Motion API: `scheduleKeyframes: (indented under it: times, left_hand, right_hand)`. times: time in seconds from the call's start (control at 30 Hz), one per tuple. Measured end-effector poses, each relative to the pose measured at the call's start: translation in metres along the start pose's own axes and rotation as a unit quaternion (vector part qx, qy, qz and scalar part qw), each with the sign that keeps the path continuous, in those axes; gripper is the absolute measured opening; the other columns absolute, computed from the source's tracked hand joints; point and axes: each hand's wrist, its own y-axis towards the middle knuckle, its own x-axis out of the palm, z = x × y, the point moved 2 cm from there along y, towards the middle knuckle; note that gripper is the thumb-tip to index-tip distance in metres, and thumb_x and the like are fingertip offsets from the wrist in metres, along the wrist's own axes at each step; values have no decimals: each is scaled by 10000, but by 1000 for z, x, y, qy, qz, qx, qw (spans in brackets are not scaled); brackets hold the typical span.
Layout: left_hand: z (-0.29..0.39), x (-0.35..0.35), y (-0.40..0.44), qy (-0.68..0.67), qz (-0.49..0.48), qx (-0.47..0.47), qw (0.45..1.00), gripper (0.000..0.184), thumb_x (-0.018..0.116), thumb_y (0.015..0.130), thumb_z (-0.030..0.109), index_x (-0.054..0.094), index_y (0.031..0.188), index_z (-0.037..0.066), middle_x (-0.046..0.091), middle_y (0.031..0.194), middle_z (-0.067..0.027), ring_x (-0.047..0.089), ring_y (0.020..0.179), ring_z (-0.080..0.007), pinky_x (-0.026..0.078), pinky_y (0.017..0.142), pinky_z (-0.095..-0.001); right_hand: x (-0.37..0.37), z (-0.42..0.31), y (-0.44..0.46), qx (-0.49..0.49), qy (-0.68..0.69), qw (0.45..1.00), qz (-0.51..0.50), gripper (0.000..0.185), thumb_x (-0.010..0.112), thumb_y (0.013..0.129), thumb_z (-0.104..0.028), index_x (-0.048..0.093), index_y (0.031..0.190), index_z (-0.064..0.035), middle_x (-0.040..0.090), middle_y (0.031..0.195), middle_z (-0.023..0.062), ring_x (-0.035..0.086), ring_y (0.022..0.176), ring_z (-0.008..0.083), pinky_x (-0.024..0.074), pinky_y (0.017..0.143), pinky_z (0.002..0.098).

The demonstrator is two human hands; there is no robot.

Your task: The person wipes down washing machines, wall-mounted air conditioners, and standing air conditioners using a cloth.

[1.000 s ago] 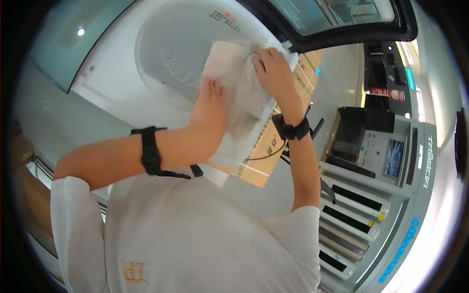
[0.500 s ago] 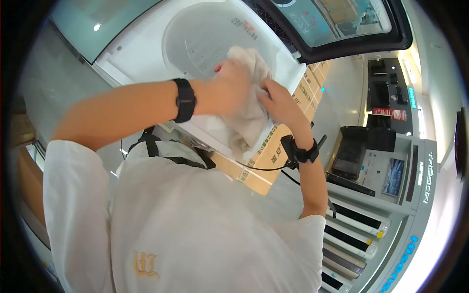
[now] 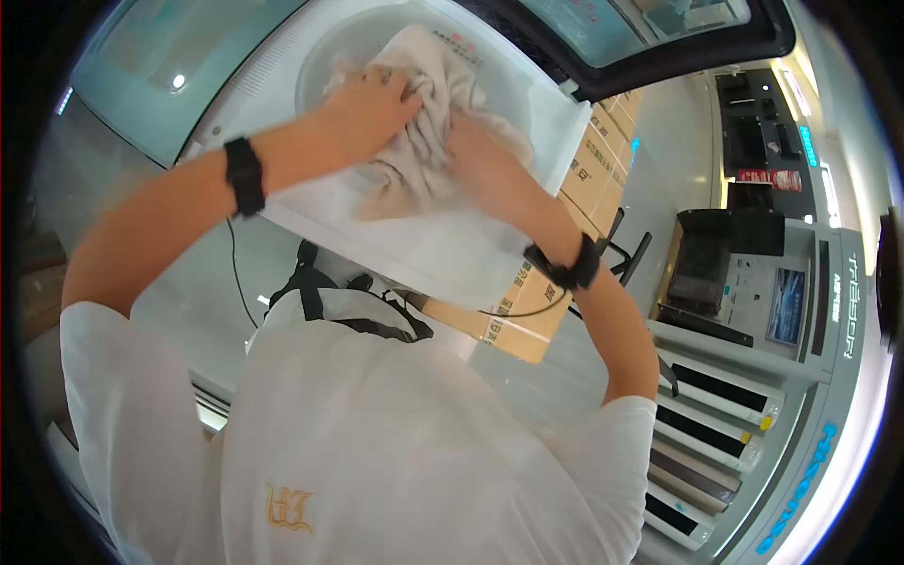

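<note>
Against cloth (image 3: 421, 58) — right hand (image 3: 478, 155) blurred.

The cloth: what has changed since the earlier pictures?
The cloth has moved away from the body, off the near edge of the white top and farther over the round panel. The left hand moved along. Both it and the right hand stay on the cloth.

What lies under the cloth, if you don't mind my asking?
The cloth lies over part of the grey oval panel and part of its white surround; anything else directly beneath is hidden.
</note>
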Motion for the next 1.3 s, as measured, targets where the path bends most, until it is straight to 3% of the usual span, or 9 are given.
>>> scheduleKeyframes:
  times: [0.17, 0.37, 0.63, 0.77, 0.87, 1.07, 1.13, 1.2, 1.3]
  left_hand:
    - [-16, 48, -9, 15, 216, -29, 976, 567, 686, 893, 198, 506, 1418, 79, 595, 1344, -205, 593, 1257, -431, 550, 949, -511]
    - [-82, 17, 60, 68, -56, -106, 990, 620, 671, 890, 115, 466, 1472, 63, 548, 1457, -175, 526, 1369, -394, 557, 1011, -437]
    - [-80, 31, 10, 100, -67, -74, 990, 650, 628, 948, 214, 423, 1542, 46, 523, 1492, -121, 490, 1411, -344, 437, 1129, -486]
    - [-99, 37, 12, 163, 11, -76, 984, 614, 655, 944, 266, 495, 1497, 53, 528, 1482, -108, 468, 1408, -349, 327, 1183, -543]
    - [-120, 6, 41, 119, -104, -116, 981, 802, 721, 884, 209, 365, 1587, 57, 434, 1591, -121, 365, 1504, -338, 320, 1195, -519]
    - [-87, -25, 13, 95, -201, -87, 971, 552, 731, 854, 181, 635, 1379, 42, 582, 1461, -116, 422, 1464, -332, 350, 1176, -522]
    - [-66, 13, -38, 85, -8, -70, 994, 398, 707, 863, 175, 725, 1239, 44, 641, 1375, -122, 447, 1441, -335, 386, 1152, -525]
    - [-50, 2, -63, 50, -64, -35, 996, 376, 678, 869, 168, 713, 1221, 38, 619, 1377, -122, 465, 1418, -345, 409, 1139, -520]
    - [-27, -1, -85, -142, 48, 40, 988, 369, 682, 864, 191, 692, 1202, 43, 601, 1334, -144, 461, 1405, -364, 413, 1146, -514]
  right_hand:
    - [-25, 3, -12, 132, 122, 982, -62, 569, 566, 988, -103, 364, 1500, 43, 522, 1336, 277, 545, 1248, 424, 426, 1087, 437]
    - [-18, 73, 60, 189, 162, 969, -9, 446, 568, 1018, -139, 443, 1420, 8, 590, 1174, 173, 595, 1096, 364, 456, 1001, 398]
    - [5, 0, 65, -30, 148, 988, -20, 166, 594, 979, -65, 534, 1129, -25, 548, 1356, 241, 529, 1186, 397, 399, 1075, 517]
    - [-14, 31, 82, 106, 210, 970, -68, 230, 603, 956, -54, 555, 1180, -33, 563, 1332, 208, 546, 1186, 370, 393, 1109, 490]
    - [-9, 64, 118, 136, 253, 956, -64, 376, 599, 932, -31, 572, 1307, -37, 590, 1279, 157, 571, 1174, 316, 393, 1127, 440]
    - [17, -34, 127, -78, 122, 985, -92, 223, 611, 857, -43, 588, 1077, -9, 584, 1208, 219, 494, 1266, 398, 376, 1068, 539]
    - [2, -63, 94, -48, 179, 980, -73, 300, 599, 875, -31, 569, 1170, 22, 568, 1326, 238, 473, 1323, 423, 349, 1129, 556]
    - [-10, -66, 68, 10, 188, 980, -65, 359, 585, 885, -15, 547, 1239, 34, 532, 1412, 245, 445, 1372, 434, 330, 1165, 553]
    - [-26, -55, 32, 78, 149, 982, -81, 413, 571, 893, 5, 522, 1300, 55, 492, 1490, 256, 431, 1410, 442, 326, 1195, 538]
